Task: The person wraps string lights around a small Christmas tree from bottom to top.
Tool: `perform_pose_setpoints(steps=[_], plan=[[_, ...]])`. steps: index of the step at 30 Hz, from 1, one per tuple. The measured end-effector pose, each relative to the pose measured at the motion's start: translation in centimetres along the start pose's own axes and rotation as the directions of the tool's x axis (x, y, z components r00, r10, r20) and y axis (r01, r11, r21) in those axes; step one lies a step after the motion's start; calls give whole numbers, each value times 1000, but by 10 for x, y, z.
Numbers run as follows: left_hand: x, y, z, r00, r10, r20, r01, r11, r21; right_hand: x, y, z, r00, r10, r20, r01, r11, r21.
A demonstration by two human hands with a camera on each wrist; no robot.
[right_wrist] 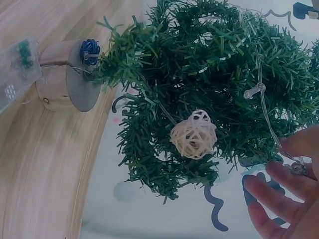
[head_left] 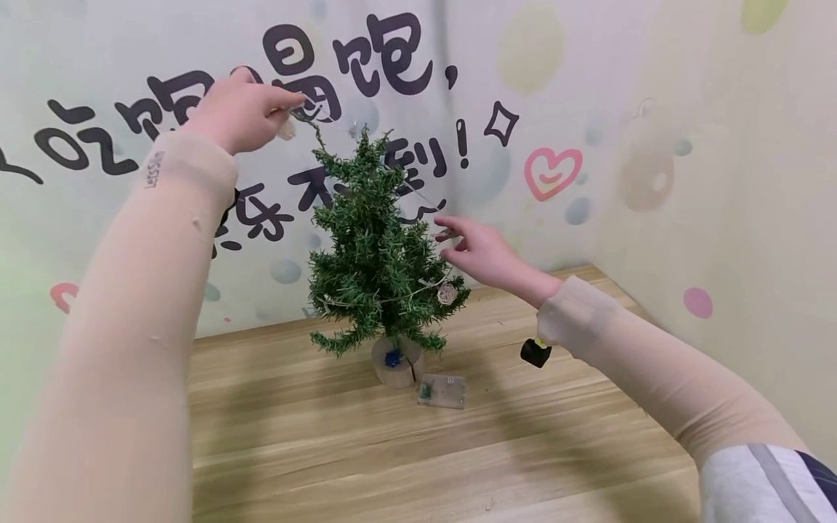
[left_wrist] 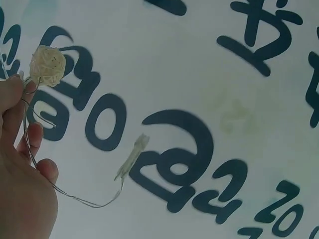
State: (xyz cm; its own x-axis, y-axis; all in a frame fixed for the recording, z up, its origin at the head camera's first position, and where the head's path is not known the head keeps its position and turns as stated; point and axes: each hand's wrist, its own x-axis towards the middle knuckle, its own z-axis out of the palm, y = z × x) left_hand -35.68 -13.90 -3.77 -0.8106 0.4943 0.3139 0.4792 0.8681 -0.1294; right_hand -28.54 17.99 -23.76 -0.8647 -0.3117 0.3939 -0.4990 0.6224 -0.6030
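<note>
A small green artificial Christmas tree (head_left: pixel 366 218) stands on a round light base, with a thin wire of string lights (right_wrist: pixel 264 107) wound about it. Up and to the left of the treetop, my left hand (head_left: pixel 242 109) pinches the wire between thumb and fingertips. Beside those fingertips is a cream woven ball (left_wrist: pixel 47 65), and a pale slim piece (left_wrist: pixel 132 157) dangles on the wire lower down. At the tree's right side my right hand (head_left: pixel 487 254) holds the wire between thumb and forefinger, its other fingers spread. A small greyish bulb piece (right_wrist: pixel 298 168) lies at that grip.
A whitish woven ball (head_left: pixel 447 293) hangs among the lower right branches. On the wooden table (head_left: pixel 314 450) a clear flat box (head_left: pixel 445 392) lies beside the base (head_left: pixel 399 374), where a blue ball (head_left: pixel 393 357) shows. Behind stands a wall with large dark lettering (head_left: pixel 392 54).
</note>
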Motion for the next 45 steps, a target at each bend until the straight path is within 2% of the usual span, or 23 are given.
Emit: perform_pose_setpoints(steps=[6,11,14,18,23,28,33,39,45], plan=[[-3,-12,23,996,-37,84,33,998,44,6,0,5,998,56,38,-57,998,27],[-15,-24,44,973,-122,196,128,991,-22,16,-4,7,996,77,46,-80,994,69],[-22,-28,59,959,-148,240,162,986,-40,22,-5,10,994,85,65,-89,994,60],[-30,-33,80,958,-155,240,158,987,5,28,-2,15,989,108,105,-116,991,68],[-40,-43,97,960,-171,222,171,985,20,28,4,18,984,142,104,-157,976,152],[-56,-56,104,959,-182,216,186,982,0,25,5,20,980,159,121,-180,963,198],[-76,-70,106,957,-197,214,204,979,-9,22,4,21,978,156,137,-178,971,159],[-96,-90,103,954,-216,207,226,974,-26,21,4,22,989,97,109,-108,989,98],[-108,-99,99,962,-197,187,200,980,4,19,12,23,993,69,100,-75,996,58]])
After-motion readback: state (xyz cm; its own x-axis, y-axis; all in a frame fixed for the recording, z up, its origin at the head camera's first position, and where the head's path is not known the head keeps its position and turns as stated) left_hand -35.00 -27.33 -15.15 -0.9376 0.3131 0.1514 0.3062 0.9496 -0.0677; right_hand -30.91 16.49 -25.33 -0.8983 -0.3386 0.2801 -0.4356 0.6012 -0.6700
